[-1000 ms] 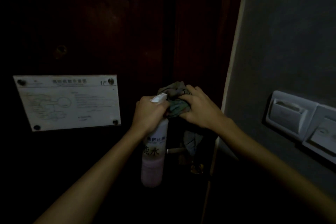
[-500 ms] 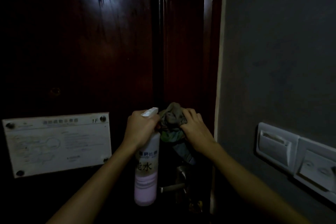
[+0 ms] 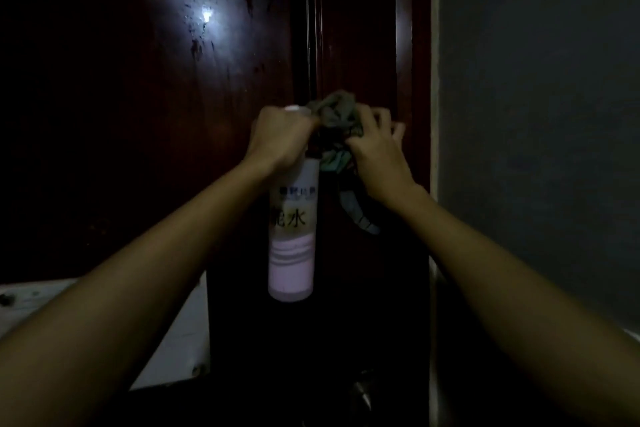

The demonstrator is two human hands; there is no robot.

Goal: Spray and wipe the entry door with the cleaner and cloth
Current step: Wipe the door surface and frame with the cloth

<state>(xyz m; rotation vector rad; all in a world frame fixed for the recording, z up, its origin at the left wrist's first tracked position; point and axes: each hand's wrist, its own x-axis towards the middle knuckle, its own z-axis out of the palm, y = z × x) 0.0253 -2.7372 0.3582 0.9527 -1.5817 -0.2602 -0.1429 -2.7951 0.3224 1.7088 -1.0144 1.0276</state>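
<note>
The left hand [image 3: 280, 139] is curled tight round the neck of the spray bottle [image 3: 292, 236]. Its body hangs straight down from the fist, long axis upright, label toward the camera. Only a sliver of the white spray head shows above the knuckles, so which way the nozzle points cannot be told. Just beside it, the right hand [image 3: 375, 152] grips the cloth [image 3: 337, 114]. The fingers are dug into a bunched wad, with a loose tail trailing below the wrist. Wad and spray head are touching or very nearly so. Both hands are held up close to the right edge of the door [image 3: 138, 166].

The door fills the left and middle of the view, dark red-brown and dimly lit. The wet patch [image 3: 207, 21], beads and short runs round a bright glare, lies up and to the left of the hands. The wiping probably turns on this. The left hand is nearer the patch but is busy with the bottle. The cloth is in the farther hand, which would have to go up and across over the left fist and the spray head.

Right of the hands runs the door frame [image 3: 403, 45], then the grey wall [image 3: 536, 114]. A white placard [image 3: 180, 340] sits on the door at lower left, partly behind the left forearm. A dim metal fitting [image 3: 362, 392], perhaps the handle, shows near the bottom edge.
</note>
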